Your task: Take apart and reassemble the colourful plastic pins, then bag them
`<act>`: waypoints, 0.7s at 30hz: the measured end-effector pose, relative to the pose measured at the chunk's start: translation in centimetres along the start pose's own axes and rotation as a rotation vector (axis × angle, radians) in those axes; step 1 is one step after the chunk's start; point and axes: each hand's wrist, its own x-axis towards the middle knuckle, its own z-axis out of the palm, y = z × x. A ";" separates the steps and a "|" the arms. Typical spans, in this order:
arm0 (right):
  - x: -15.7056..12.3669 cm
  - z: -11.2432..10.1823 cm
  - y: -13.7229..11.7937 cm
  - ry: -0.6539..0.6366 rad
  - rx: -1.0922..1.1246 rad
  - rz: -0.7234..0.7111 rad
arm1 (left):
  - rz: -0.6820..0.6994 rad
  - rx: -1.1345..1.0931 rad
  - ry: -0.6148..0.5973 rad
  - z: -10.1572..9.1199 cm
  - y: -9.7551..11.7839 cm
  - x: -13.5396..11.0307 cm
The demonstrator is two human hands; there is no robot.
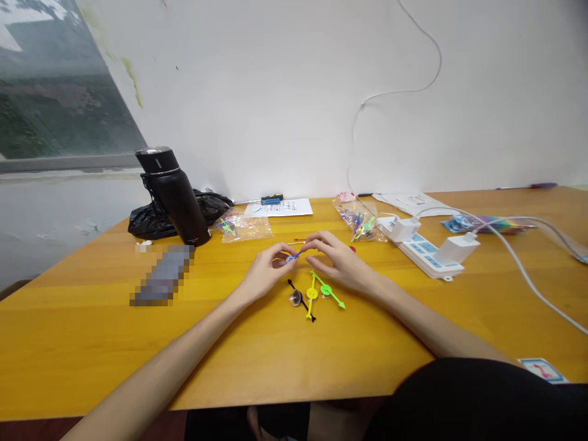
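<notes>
Above the middle of the table, my left hand (267,269) pinches a small blue spinner arrow (293,257) between thumb and fingers. From the other side my right hand (334,260) has its fingertips on the arrow's far end. Just in front of the hands lie a black spinner arrow (305,306) with a clear round piece on it, a yellow spinner arrow (312,300) and a green spinner arrow (334,295). A red arrow (299,241) shows partly behind the fingers. A red piece (353,248) peeks out past my right hand.
A black bottle (177,202) stands at the left by a black plastic bag (147,222), with a blurred-out flat object (163,275) in front. Clear bags (248,226) of coloured parts lie behind. A white power strip (425,254) with cables sits at the right.
</notes>
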 end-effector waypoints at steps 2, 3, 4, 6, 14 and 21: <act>0.0 0.2 0.2 0.012 0.085 0.061 | 0.026 0.001 0.045 0.0 -0.1 0.1; -0.1 0.4 0.3 0.012 0.144 0.100 | 0.032 -0.018 0.060 0.0 -0.2 0.1; -0.1 0.5 0.4 0.002 0.214 0.135 | 0.033 -0.045 0.071 0.1 -0.2 0.2; -0.1 0.8 0.5 -0.030 0.371 0.195 | 0.015 -0.116 0.074 0.1 -0.3 0.3; -0.2 1.1 -0.3 -0.116 0.819 0.367 | -0.014 -0.301 0.053 0.2 -0.2 0.8; -0.1 1.2 0.2 -0.217 1.012 0.448 | -0.014 -0.318 -0.008 0.3 0.5 0.3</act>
